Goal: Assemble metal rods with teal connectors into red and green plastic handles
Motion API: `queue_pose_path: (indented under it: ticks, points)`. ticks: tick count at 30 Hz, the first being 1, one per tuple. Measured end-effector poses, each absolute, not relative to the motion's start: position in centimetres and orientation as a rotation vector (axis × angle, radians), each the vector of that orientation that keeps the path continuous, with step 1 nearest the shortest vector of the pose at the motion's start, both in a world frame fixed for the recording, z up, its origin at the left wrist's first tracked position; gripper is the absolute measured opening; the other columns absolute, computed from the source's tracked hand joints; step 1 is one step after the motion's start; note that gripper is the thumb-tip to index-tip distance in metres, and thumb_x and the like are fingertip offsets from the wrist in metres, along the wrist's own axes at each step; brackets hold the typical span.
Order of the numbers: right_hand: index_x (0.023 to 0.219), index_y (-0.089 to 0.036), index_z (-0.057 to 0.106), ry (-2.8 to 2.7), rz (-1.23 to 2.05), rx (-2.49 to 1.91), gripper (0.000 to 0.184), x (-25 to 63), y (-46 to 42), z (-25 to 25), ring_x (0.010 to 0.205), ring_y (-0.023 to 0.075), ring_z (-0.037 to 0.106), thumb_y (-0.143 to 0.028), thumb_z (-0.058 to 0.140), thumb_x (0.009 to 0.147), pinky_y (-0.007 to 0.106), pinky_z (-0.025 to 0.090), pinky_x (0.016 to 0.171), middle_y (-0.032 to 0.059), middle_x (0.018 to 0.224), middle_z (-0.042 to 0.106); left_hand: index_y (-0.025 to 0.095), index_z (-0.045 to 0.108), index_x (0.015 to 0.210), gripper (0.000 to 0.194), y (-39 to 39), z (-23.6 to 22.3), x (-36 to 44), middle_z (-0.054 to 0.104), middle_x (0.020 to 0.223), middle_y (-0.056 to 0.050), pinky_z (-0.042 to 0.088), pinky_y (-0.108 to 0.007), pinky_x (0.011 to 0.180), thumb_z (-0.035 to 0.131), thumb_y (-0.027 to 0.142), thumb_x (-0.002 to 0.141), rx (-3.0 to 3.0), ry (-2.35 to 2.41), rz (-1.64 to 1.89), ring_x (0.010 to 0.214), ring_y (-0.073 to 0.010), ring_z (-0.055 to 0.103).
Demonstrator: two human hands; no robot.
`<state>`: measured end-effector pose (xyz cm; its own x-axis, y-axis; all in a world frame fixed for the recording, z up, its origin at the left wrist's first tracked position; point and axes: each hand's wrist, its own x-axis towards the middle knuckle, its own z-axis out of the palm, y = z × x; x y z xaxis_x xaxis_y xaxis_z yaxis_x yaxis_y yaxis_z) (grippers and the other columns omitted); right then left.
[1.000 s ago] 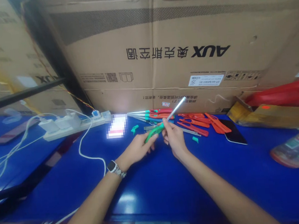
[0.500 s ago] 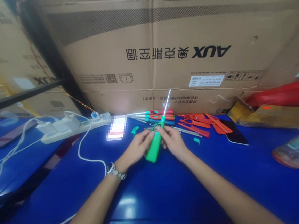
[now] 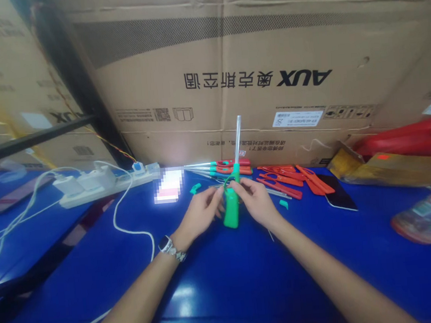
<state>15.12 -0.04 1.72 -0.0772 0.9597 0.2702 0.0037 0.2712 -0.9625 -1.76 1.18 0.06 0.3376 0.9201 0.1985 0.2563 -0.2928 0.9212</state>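
Note:
A green long-necked lighter stands nearly upright between my hands, its metal tube pointing up. My right hand is closed around it from the right, thumb on the upper handle below the tube. My left hand is on its left, with curled fingers and thumb pinched at the trigger guard; what the fingertips touch there is partly hidden. Behind lie several finished-looking lighters in red, orange and blue. Red-orange handle shells lie to the right. Small green pieces rest either side.
A black phone lies right of the shells, near a torn box and a clear plastic jar. On the left are a power strip and white cables. A large carton stands behind the blue table.
The lighter has turned more upright and its base has swung right. My left fingers have moved off the lower handle and sit by the trigger guard.

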Motion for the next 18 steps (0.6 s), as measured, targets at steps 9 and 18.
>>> queue_pose_path:
  ticks: [9,18]
  points:
    - [0.123,-0.028,0.068,-1.955,0.597,-1.261,0.036,17.2,-1.2,1.6,0.074,0.0151,0.061,-0.043,0.053,0.094,0.029,0.051,0.067,0.0048,0.101,0.057,0.019,0.045,0.058,0.042,-0.3,1.5,-2.8,0.045,0.049,0.004,0.034,-0.024,0.05,0.05,0.037,0.095,2.274,1.116,1.342,0.045,-0.0085,0.04]
    - [0.119,-0.022,0.066,-2.488,0.24,-1.431,0.031,16.4,-2.5,1.7,0.099,0.0239,0.059,-0.027,0.059,0.088,0.033,0.043,0.078,0.0085,0.107,0.061,0.02,0.055,0.068,0.023,-0.8,1.8,-2.1,0.056,0.061,0.0,0.04,-0.027,0.063,0.054,0.029,0.09,2.498,1.057,1.052,0.067,-0.0159,0.054]
